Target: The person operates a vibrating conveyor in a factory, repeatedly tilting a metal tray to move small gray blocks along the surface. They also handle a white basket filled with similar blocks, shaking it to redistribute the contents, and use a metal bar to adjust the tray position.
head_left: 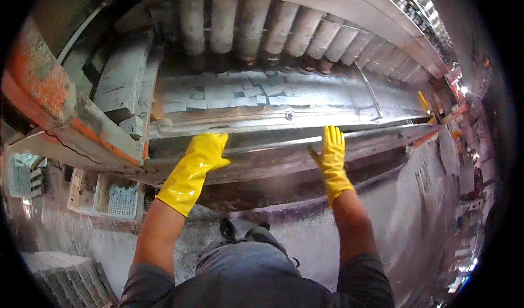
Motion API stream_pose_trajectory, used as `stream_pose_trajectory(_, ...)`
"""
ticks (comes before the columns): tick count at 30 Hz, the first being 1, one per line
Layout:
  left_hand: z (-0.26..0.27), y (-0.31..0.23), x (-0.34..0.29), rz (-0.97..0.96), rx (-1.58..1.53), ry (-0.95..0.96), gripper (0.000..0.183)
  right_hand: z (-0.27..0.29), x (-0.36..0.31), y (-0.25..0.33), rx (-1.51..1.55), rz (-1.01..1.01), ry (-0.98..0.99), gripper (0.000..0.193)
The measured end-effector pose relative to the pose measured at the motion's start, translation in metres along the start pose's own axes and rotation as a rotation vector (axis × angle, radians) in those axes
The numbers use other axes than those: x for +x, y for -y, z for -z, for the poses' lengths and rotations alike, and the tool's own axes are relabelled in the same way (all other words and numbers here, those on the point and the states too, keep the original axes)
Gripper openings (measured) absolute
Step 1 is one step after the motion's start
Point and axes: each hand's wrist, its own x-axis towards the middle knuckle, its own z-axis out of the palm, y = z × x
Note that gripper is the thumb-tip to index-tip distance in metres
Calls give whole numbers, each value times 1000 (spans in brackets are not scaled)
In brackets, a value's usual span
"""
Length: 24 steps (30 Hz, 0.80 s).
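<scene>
Both of my hands wear yellow rubber gloves and sit at the front edge of a long machine. My left hand [203,158] is by the metal rail [262,149], its fingers bent forward over the edge and its thumb apart; nothing shows in it. Further right, my right hand [332,158] rests at the same rail, fingers stretched out and holding nothing. Beyond the hands, pale flat tile-like pieces [226,90] lie on the machine bed, crowded and overlapping at the left. Whether the left fingertips touch the rail is hidden.
A row of thick upright cylinders [251,30] stands behind the bed. An orange-painted frame beam [49,81] closes the left side. Below it, a white plastic basket [121,201] sits on the floor. Stacked grey blocks [68,280] stand at lower left. A thin metal rod [369,90] crosses the bed.
</scene>
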Motion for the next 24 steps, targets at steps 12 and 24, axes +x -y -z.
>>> stream_pose_trajectory(12, -13, -17, -34, 162, -16, -173, 64, 31, -497, -7, 581, -974, 1226, 78)
stream_pose_trajectory(24, -17, -53, -32, 358, 104, -302, 68, 111, -777, -26, 1009, -1661, 1128, 50)
